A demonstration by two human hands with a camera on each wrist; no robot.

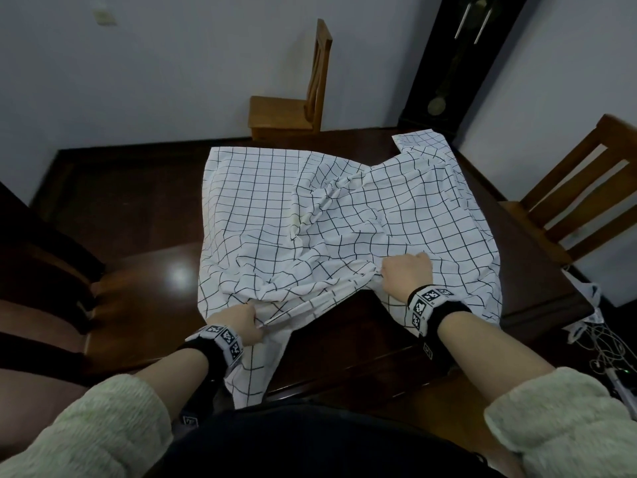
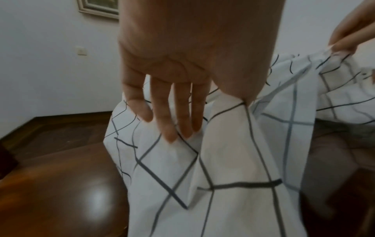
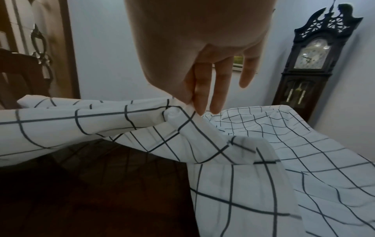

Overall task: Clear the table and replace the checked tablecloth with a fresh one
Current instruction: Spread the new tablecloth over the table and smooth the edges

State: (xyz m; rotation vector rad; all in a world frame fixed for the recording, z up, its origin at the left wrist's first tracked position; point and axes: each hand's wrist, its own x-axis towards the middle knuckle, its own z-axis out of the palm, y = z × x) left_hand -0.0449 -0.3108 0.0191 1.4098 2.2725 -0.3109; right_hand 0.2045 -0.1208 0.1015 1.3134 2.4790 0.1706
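Observation:
The white checked tablecloth (image 1: 282, 201) lies bunched and creased over the right half of the dark wooden table (image 1: 138, 208). My left hand (image 1: 246, 322) pinches its near edge at the table's front; in the left wrist view the thumb presses the cloth (image 2: 233, 160) while the fingers (image 2: 182, 112) lie straight against it. My right hand (image 1: 396, 270) pinches a gathered fold a little farther in and to the right. In the right wrist view thumb and forefinger (image 3: 193, 107) nip that fold, and the cloth (image 3: 304, 152) is lifted off the wood beneath.
A wooden chair (image 1: 310, 98) stands at the far side and another wooden chair (image 1: 568, 201) at the right. A dark padded chair (image 1: 51, 288) is at the left. A grandfather clock (image 1: 448, 63) is in the corner. Cables (image 1: 603, 346) lie right of the table.

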